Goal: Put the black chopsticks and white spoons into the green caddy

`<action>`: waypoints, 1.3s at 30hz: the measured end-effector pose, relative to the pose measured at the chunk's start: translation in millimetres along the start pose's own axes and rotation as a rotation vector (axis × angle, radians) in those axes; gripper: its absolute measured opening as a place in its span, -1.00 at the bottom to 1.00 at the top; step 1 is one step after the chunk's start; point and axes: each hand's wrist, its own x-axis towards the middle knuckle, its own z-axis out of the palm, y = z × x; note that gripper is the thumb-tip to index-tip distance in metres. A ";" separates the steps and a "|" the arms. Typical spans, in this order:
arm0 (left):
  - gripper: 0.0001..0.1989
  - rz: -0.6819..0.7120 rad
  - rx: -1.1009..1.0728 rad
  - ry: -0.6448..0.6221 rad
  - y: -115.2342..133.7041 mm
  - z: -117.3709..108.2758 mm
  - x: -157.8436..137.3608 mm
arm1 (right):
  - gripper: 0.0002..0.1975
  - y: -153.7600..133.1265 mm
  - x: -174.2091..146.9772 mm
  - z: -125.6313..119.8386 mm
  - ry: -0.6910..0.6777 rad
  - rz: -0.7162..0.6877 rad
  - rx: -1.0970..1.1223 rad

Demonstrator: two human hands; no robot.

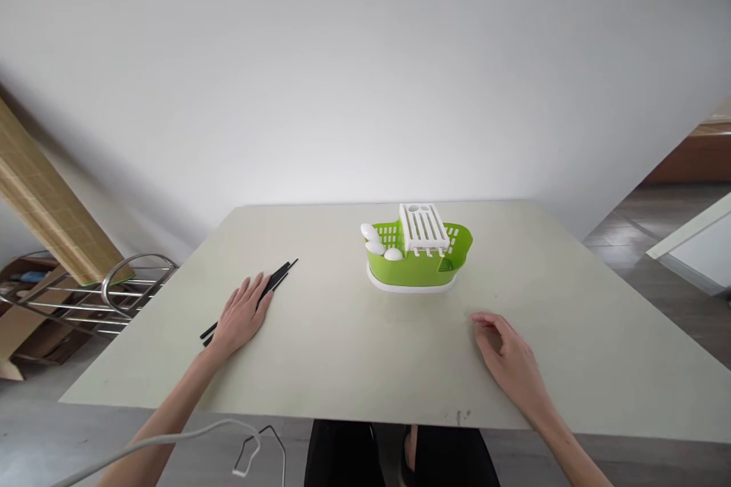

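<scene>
My left hand (241,317) lies palm down with its fingers stretched out over several black chopsticks (279,274) on the left of the table. The chopsticks stick out beyond the fingers and behind the wrist; their middle is hidden. My right hand (511,359) rests at the table's right front, loosely curved, a gap between thumb and fingers and nothing in it. Beyond it stands a green cutlery basket (411,268) on a white base. White spoons (375,246) lean out of its left side. Across its top sits a white slotted rack (422,227) with small hooks.
A pale table (343,350) reaches back to a white wall (365,76). On the left are a metal rack (137,289), a tall cardboard piece (51,198) and a box. A white cable (188,435) crosses near my left forearm.
</scene>
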 end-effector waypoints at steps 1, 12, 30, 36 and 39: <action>-0.31 -0.014 0.023 0.010 1.4 1.6 -0.4 | -0.67 -0.2 0.0 0.1 -0.001 0.003 0.000; -0.33 0.260 -0.147 0.165 99.3 -18.8 10.5 | -0.69 -0.7 1.0 2.6 0.017 -0.015 0.018; -0.61 0.861 -0.354 0.190 250.7 -64.5 100.6 | -0.67 -14.1 2.7 -0.4 0.016 -0.023 0.070; -0.56 0.796 -0.309 0.321 256.2 -65.4 122.7 | -0.68 -14.5 3.3 -0.8 0.016 -0.017 0.066; -0.51 0.744 -0.206 0.339 260.8 -65.4 132.1 | -0.70 -14.6 3.2 -0.7 0.019 -0.015 0.062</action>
